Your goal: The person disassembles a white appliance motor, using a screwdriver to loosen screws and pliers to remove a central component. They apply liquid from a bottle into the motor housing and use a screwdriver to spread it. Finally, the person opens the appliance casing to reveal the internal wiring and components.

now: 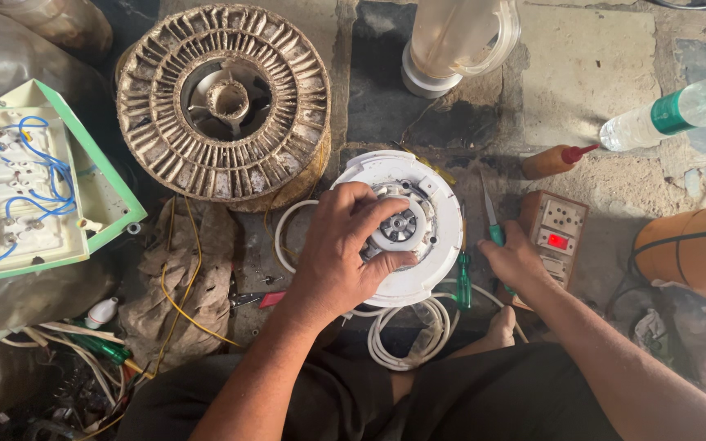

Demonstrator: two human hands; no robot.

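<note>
Left hand [338, 253] on round white plastic base [443, 204]

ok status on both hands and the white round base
Left hand gripping hub of white round base. Right hand holding green screwdriver beside it. White cord coiled under base, nothing blocking.

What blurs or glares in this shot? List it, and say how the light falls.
Head view: soft, even light, with only faint shadows under the left hand on the white appliance base; mild glare on the clear jug and plastic bottle; frame edges curve slightly; right hand sharp, no motion blur.
</note>
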